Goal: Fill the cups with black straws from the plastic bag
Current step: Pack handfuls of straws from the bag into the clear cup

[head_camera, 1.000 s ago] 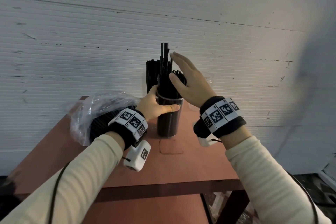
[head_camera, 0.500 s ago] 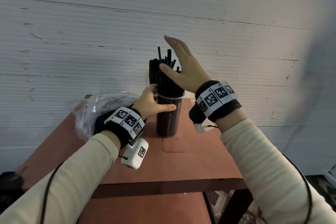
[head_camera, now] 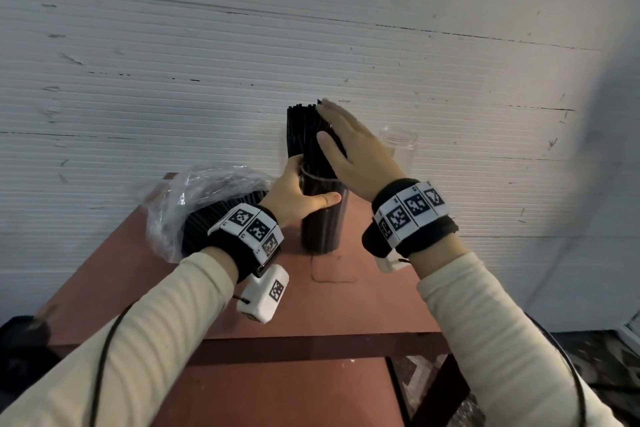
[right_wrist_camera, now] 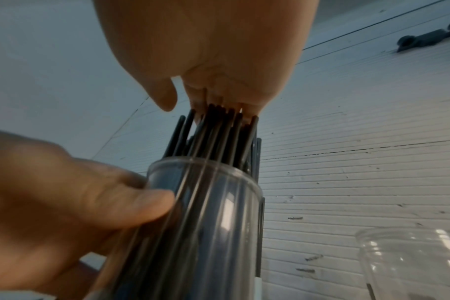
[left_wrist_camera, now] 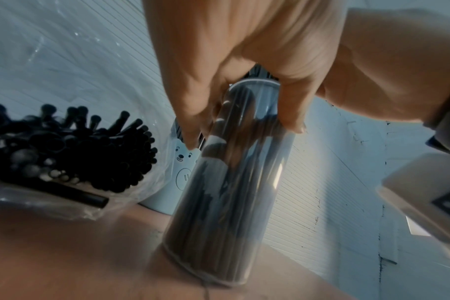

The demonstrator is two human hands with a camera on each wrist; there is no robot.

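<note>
A tall clear cup (head_camera: 323, 218) (left_wrist_camera: 226, 182) (right_wrist_camera: 200, 223) packed with black straws (head_camera: 303, 128) (right_wrist_camera: 219, 132) stands on the reddish table (head_camera: 311, 305). My left hand (head_camera: 294, 194) (left_wrist_camera: 244, 71) grips the cup near its rim, thumb across the front. My right hand (head_camera: 349, 149) (right_wrist_camera: 213, 60) lies flat with straight fingers on the straw tops. A clear plastic bag (head_camera: 194, 204) (left_wrist_camera: 64, 152) holding more black straws lies left of the cup. An empty clear cup (head_camera: 398, 149) (right_wrist_camera: 411, 263) stands behind to the right.
A white ribbed wall (head_camera: 173, 45) stands right behind the table. A pale cup with a bear print (left_wrist_camera: 177, 178) sits behind the filled cup in the left wrist view. The table's front edge (head_camera: 311, 347) is near me, with floor below right.
The straws that stuck up above the bundle are now level with the rest. My right hand has come down flat onto their tops. The left hand keeps its grip on the cup.
</note>
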